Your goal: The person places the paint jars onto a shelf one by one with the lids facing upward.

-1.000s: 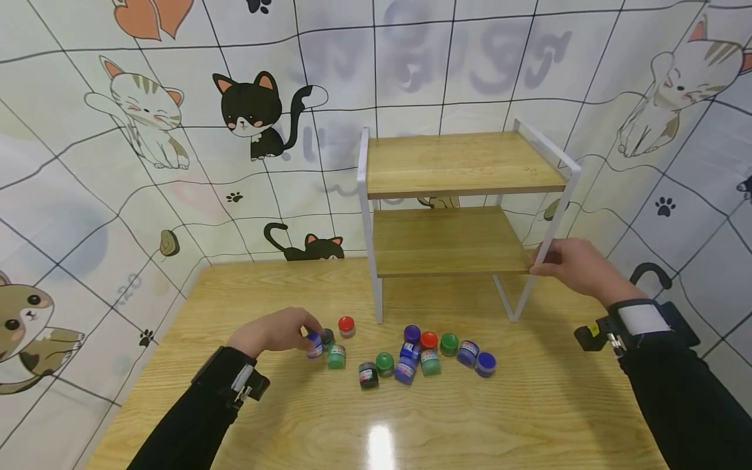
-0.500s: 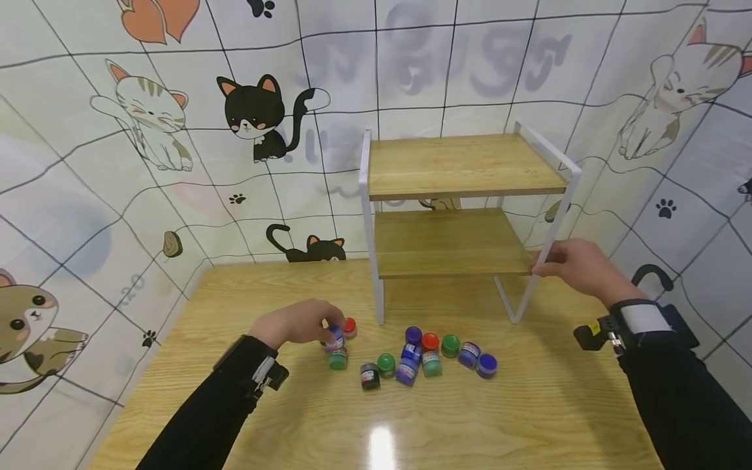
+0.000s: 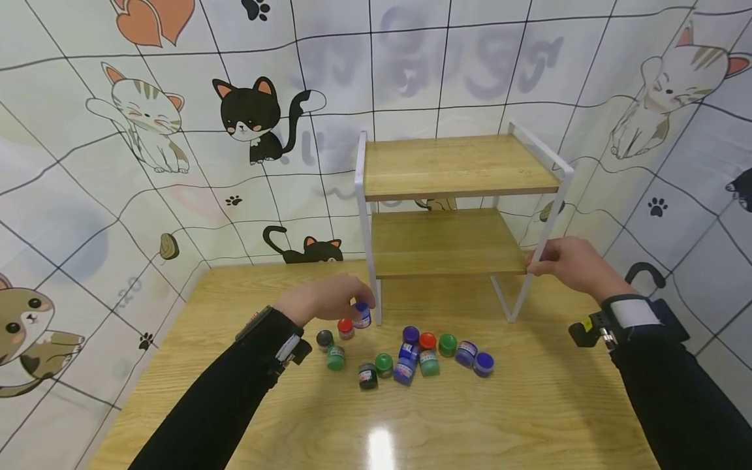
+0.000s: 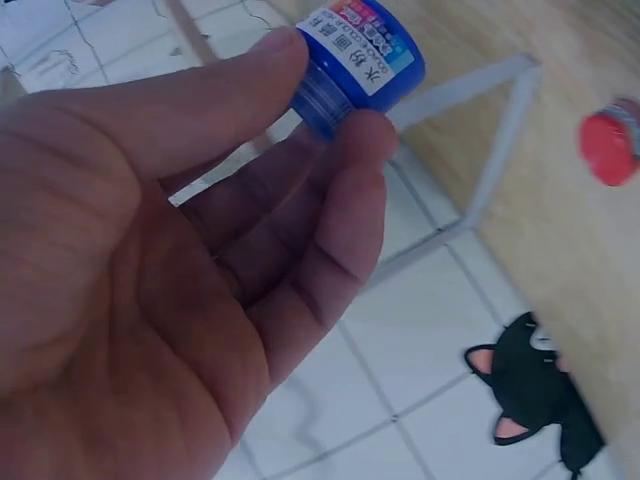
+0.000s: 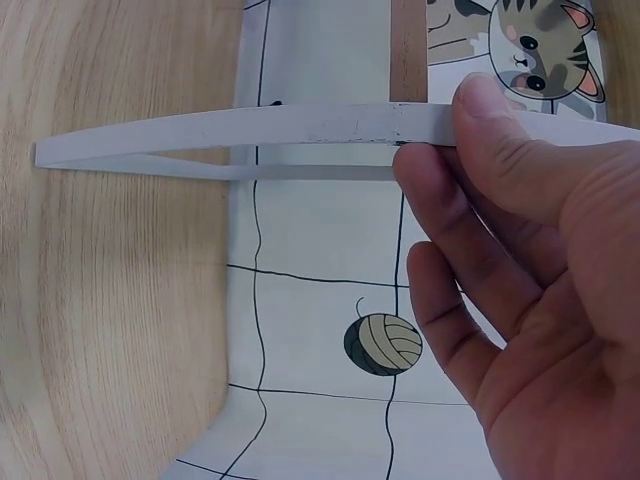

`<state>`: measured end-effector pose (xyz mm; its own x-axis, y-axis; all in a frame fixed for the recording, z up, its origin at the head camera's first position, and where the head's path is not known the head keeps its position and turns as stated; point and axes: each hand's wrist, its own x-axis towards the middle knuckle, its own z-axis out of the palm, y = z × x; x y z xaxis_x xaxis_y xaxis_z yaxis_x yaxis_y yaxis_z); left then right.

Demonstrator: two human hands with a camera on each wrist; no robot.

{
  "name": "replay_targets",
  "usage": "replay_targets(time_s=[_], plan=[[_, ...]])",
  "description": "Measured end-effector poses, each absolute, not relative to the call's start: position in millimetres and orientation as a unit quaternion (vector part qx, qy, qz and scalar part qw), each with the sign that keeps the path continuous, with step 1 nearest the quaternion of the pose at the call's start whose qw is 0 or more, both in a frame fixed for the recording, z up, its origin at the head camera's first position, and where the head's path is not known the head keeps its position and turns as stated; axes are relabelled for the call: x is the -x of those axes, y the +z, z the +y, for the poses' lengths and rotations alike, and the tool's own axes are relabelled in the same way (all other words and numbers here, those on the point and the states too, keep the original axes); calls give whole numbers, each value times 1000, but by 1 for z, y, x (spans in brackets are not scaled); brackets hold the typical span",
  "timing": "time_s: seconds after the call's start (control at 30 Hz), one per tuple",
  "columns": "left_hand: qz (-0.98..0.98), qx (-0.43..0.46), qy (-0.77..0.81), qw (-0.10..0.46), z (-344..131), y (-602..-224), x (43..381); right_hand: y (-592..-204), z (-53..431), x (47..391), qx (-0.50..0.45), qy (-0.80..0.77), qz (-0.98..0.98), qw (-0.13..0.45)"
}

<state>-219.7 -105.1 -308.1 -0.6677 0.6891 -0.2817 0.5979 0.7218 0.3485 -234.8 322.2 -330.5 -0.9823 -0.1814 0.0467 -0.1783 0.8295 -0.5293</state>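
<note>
My left hand (image 3: 329,297) pinches a small blue paint jar (image 4: 362,50) between thumb and fingers, its printed label facing the left wrist camera. In the head view that jar overlaps the foot of the two-tier shelf's left leg. My right hand (image 3: 578,264) grips the white metal frame (image 5: 300,125) on the shelf's right side, level with the lower wooden board (image 3: 446,243). Thumb and forefinger pinch the bar in the right wrist view. Just below the left hand stand a red-capped jar (image 3: 345,328), a black-capped jar (image 3: 324,339) and a green jar (image 3: 335,358).
Several more paint jars lie in front of the shelf, among them a black one (image 3: 367,376), a blue one (image 3: 404,371) and a blue-capped one (image 3: 484,364). The upper board (image 3: 458,166) tops the shelf. A cat-printed cloth (image 3: 282,189) hangs behind the wooden table (image 3: 282,418).
My left hand has lifted the blue jar from beside the black-capped one and carried it right, past the red-capped jar to the shelf's left leg. The right hand keeps its grip on the frame.
</note>
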Motion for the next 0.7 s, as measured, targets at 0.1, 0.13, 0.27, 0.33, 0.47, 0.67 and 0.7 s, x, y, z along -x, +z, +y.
replay_targets(time_s=[0.1, 0.13, 0.27, 0.33, 0.47, 0.67, 0.7], plan=[[905, -366, 94, 197, -95, -294, 220, -330, 322, 235, 92, -278, 956, 5], [906, -366, 84, 195, -92, -289, 220, -330, 322, 235, 91, -279, 956, 6], [911, -366, 53, 183, -80, -271, 220, -330, 322, 235, 89, -281, 956, 8], [911, -369, 47, 178, -75, -262, 219, -330, 321, 235, 87, -282, 955, 10], [914, -367, 28, 172, -66, -245, 215, -330, 321, 235, 83, -285, 955, 11], [908, -389, 15, 155, -53, -224, 210, -330, 320, 235, 79, -283, 956, 13], [908, -391, 18, 151, -52, -221, 209, -331, 320, 235, 79, -282, 956, 13]])
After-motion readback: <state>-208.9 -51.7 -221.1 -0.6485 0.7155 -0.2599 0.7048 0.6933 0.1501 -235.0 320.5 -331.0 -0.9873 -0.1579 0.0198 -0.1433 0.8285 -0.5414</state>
